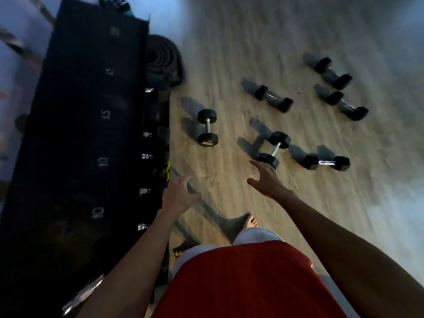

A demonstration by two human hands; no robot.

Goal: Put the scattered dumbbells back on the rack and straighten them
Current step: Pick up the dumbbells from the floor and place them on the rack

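I read the scene from the head view, looking down past a red shirt (pixel 241 283) and pale shorts (pixel 257 235) to a wooden floor (pixel 252 42).

Grip state:
- My left hand (pixel 180 196) hangs above the floor beside the rack (pixel 87 125), fingers loosely curled and apart, holding nothing.
- My right hand (pixel 267 180) is stretched forward, fingers spread, holding nothing. Its fingertips lie just short of the nearest dumbbell (pixel 274 149); I cannot tell whether they touch it.

Task items, all lying on the floor to the right of the rack:
1. The nearest dumbbell, hex-headed, sits angled with its chrome handle tilted.
2. A round-headed dumbbell (pixel 207 127) lies closest to the rack, handle running roughly parallel to the rack edge.
3. A small hex dumbbell (pixel 325 162) lies just right of the nearest one.
4. A hex dumbbell (pixel 273 98) lies further out, in the middle.
5. Two more, a far hex dumbbell (pixel 332 73) and a second far dumbbell (pixel 347 105), lie side by side at the far right.

The rack is dark, along the left of the view, with pale weight numerals on its top face; motion blur makes most of them unclear. A rolled mat (pixel 164 58) stands at the rack's far end. One bare foot (pixel 251 222) is planted on the floor below the right hand.
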